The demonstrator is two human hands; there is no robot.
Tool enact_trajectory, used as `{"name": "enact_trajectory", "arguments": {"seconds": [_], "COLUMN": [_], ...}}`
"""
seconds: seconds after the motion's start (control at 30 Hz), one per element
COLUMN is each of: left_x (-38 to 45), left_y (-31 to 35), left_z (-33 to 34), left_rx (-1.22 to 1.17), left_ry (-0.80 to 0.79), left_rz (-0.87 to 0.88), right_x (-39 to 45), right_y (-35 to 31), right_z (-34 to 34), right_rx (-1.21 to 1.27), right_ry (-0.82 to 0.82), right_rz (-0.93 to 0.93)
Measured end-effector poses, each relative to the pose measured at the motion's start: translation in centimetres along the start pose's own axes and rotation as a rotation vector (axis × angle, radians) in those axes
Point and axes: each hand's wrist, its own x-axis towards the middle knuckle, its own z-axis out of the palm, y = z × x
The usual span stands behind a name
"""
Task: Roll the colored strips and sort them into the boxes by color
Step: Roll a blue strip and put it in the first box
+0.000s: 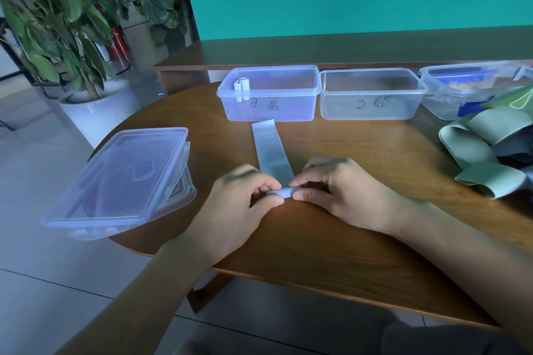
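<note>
A: What do we have in our hands?

B: Both pinch the rolled end of the pale blue strip (274,158) at the middle of the round wooden tabletop (360,253). Our left hand (239,204) curls its thumb and fingers round the roll's left end; our right hand (334,193) nips the right end between thumb and forefinger, the other fingers bent above it.

A: And the rest of the strip?

B: It lies flat, running toward 12 o'clock, its far end just short of the box marked B (271,95). That box holds two rolled pale strips (241,89) in its left corner.

A: What else do we see?

B: The box marked C (372,95) sits just beside B toward 3 o'clock. A heap of green and grey strips (487,147) lies at 2 o'clock, and stacked lids (121,179) at 9 o'clock overhang the edge.
</note>
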Motion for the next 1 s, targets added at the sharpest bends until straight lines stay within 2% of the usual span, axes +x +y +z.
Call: {"name": "enact_trajectory", "arguments": {"seconds": [0.33,0.57,0.73,1.0], "left_x": [-1.2,-1.1,-1.0,-1.1], "left_y": [0.6,0.6,0.5,0.6], "left_z": [-0.2,-0.5,-0.4,-0.3], "left_rx": [-0.051,-0.116,-0.047,-0.028], "left_ry": [-0.018,-0.015,0.022,0.037], "left_rz": [0.033,0.006,0.049,0.021], "right_x": [-1.3,-1.1,-0.9,-0.3], "right_y": [-0.8,-1.0,-0.8,-0.2], "right_z": [-0.6,-0.4,-0.4,-0.1], "right_rx": [0.055,0.056,0.062,0.043], "right_ry": [-0.045,-0.008,-0.025,-0.013], "right_rz": [-0.021,-0.021,-0.017,-0.017]}}
